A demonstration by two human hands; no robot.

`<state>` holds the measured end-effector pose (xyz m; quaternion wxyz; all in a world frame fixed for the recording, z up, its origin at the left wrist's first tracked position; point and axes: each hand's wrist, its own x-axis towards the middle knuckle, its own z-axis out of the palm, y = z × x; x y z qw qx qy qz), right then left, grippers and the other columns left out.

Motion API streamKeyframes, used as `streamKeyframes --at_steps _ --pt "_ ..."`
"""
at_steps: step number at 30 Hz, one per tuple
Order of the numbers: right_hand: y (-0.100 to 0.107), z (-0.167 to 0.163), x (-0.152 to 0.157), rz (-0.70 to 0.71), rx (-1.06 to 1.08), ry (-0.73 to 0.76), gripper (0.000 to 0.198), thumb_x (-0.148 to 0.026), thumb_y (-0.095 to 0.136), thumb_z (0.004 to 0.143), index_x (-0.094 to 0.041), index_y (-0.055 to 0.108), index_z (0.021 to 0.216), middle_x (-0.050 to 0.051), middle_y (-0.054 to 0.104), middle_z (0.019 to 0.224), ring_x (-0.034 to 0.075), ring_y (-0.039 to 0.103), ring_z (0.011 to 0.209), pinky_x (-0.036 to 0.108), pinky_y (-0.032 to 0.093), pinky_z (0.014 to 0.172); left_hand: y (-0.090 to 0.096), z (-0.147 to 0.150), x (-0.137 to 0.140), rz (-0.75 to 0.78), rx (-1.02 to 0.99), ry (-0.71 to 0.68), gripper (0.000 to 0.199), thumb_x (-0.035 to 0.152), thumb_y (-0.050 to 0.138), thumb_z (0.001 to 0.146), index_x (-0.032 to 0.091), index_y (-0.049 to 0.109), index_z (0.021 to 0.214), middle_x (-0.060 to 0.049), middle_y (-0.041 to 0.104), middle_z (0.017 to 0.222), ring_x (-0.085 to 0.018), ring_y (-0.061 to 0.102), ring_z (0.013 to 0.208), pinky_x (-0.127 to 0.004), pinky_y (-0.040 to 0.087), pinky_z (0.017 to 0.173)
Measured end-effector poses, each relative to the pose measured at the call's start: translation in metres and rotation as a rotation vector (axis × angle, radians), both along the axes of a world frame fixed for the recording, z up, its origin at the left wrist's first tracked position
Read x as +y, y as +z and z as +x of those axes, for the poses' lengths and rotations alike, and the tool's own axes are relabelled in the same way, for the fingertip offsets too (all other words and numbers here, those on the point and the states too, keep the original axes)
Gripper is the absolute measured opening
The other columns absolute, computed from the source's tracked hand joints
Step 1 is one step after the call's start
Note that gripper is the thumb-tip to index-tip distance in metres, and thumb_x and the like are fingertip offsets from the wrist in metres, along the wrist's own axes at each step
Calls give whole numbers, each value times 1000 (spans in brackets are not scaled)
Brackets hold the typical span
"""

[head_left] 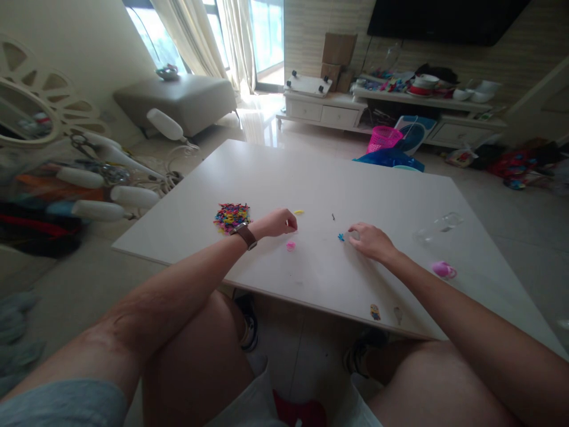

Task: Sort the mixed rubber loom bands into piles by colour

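My left hand (279, 223), with a brown watch on its wrist, rests on the white table (311, 178) with its fingers curled; whether it holds a piece I cannot tell. A small yellow piece (299, 212) lies just beyond it and a pink piece (290, 245) just in front of it. A pile of small colourful pieces (231, 217) sits to its left. My right hand (371, 241) lies flat on the table, fingertips touching a small blue piece (341, 237). A tiny dark piece (333, 216) lies between the hands.
A clear plastic container (438, 228) lies on the table to the right, with a pink object (443, 270) nearer me. Stickers (376, 311) mark the near edge. White rods and cables (111, 196) clutter the floor on the left. A TV cabinet (400, 107) stands behind.
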<state>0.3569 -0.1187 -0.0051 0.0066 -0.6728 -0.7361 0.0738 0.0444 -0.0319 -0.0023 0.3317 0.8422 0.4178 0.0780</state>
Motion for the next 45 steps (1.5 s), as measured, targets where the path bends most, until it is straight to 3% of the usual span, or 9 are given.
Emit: streamKeyframes --at_steps 9,16,30,37,45 --pt "0 1 0 -70 -69 -12 29 -32 53 86 -27 73 106 7 74 119 28 69 100 36 50 78 3 -3 -2 -102 -14 -59 13 15 70 71 16 80 78 -4 73 70 -16 63 64 -24 43 61" --pt "0 1 0 -89 -77 0 31 -31 55 84 -27 72 110 6 72 124 27 68 101 34 50 79 0 -4 -4 -81 31 -127 10 14 73 66 17 80 73 -2 73 66 -16 63 63 -25 42 61" --pt "-1 1 -1 -99 -101 3 31 -32 53 86 -26 70 111 6 70 125 26 67 100 33 47 75 1 -6 -4 -10 84 -137 13 19 71 74 15 79 83 -3 73 74 -16 65 70 -24 45 67" --pt "-1 1 -1 -102 -106 6 29 -31 53 85 -26 69 110 6 70 123 26 67 98 34 46 74 -3 7 -15 110 31 -276 32 24 81 70 20 80 102 -5 68 96 -16 63 84 -24 47 75" --pt "-1 0 0 -105 -102 6 29 -32 54 86 -25 68 111 6 70 123 26 66 98 33 45 74 -6 15 -20 103 127 -301 16 19 79 67 18 78 83 -3 66 88 -16 62 81 -24 46 71"
